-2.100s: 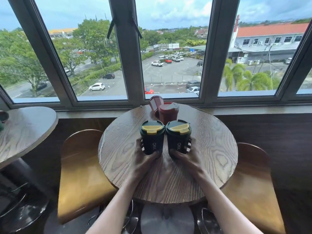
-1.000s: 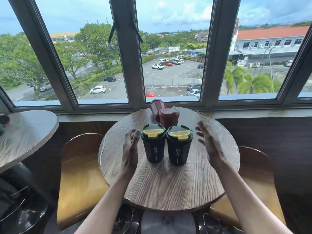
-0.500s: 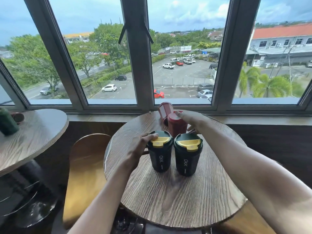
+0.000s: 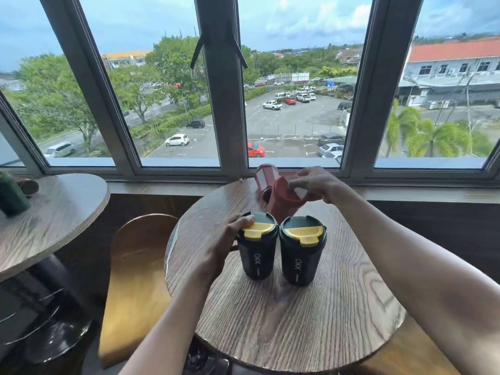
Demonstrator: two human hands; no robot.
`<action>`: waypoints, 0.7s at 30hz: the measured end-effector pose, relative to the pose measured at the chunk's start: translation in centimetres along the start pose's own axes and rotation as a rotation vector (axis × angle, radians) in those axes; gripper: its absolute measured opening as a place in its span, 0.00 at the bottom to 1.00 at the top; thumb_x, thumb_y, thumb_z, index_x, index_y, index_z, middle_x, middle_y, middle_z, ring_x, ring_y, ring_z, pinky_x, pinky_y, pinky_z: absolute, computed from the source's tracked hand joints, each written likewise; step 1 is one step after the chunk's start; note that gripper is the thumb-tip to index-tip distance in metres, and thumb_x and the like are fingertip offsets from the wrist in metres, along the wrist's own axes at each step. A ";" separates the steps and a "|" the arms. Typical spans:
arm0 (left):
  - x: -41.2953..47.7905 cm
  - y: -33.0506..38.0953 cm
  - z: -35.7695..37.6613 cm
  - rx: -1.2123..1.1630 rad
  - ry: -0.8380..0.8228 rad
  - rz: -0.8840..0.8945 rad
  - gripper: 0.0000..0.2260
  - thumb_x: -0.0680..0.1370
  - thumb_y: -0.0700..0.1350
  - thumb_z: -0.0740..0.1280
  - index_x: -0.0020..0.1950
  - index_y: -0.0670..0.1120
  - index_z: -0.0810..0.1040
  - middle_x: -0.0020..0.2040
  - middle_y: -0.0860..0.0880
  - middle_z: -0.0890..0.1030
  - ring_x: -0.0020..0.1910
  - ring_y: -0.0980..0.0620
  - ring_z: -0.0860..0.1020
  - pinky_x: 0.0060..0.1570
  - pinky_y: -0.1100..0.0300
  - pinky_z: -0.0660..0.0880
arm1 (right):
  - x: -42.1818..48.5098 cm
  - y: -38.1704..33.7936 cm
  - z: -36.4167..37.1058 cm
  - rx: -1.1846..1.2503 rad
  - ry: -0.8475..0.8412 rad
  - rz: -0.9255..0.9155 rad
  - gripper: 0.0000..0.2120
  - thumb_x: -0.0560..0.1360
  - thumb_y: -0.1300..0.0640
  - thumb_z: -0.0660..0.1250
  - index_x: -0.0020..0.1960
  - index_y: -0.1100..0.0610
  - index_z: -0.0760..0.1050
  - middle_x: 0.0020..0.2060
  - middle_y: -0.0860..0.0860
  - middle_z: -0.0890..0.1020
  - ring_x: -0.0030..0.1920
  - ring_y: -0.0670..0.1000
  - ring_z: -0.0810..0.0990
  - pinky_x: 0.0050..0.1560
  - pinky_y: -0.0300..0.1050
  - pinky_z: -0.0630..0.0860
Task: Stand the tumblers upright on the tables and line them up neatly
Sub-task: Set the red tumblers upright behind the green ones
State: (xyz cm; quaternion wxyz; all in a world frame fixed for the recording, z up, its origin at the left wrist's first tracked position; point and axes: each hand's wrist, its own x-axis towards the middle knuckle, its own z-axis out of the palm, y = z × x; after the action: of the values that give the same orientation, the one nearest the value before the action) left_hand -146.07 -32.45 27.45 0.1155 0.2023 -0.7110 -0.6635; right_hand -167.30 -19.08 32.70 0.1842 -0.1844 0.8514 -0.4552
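Two dark green tumblers with yellow lids stand upright side by side on the round wooden table [image 4: 284, 320]. My left hand [image 4: 219, 247] grips the left green tumbler [image 4: 257, 255] around its rim and side. The right green tumbler [image 4: 300, 255] stands free. Behind them my right hand [image 4: 313, 182] holds the lid of a red tumbler [image 4: 284, 204], which is tilted. A second red tumbler [image 4: 266, 180] stands behind it near the window, partly hidden.
A second round table [image 4: 54, 212] at the left carries a green tumbler [image 4: 10, 196] and a red one lying down [image 4: 28, 186]. Wooden chairs [image 4: 135, 280] flank the near table. The window sill runs close behind the red tumblers.
Both hands let go of the green tumblers and spread apart. Then the left hand closed on the left green tumbler, and the right hand reached back, grasped the red tumbler's lid and tilted it.
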 end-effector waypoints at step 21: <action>0.2 -0.9 0.4 -0.083 0.069 -0.012 0.12 0.77 0.50 0.64 0.56 0.47 0.82 0.51 0.45 0.84 0.48 0.52 0.80 0.47 0.55 0.72 | -0.8 0.7 -1.1 -0.239 -0.296 -0.272 0.18 0.71 0.61 0.73 0.59 0.55 0.75 0.57 0.58 0.77 0.51 0.53 0.77 0.43 0.40 0.74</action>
State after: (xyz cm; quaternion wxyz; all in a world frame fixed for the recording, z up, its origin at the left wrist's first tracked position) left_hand -146.35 -32.23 26.53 0.1445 0.2243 -0.6773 -0.6856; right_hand -167.25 -17.57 32.82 0.2209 -0.3825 0.8303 -0.3399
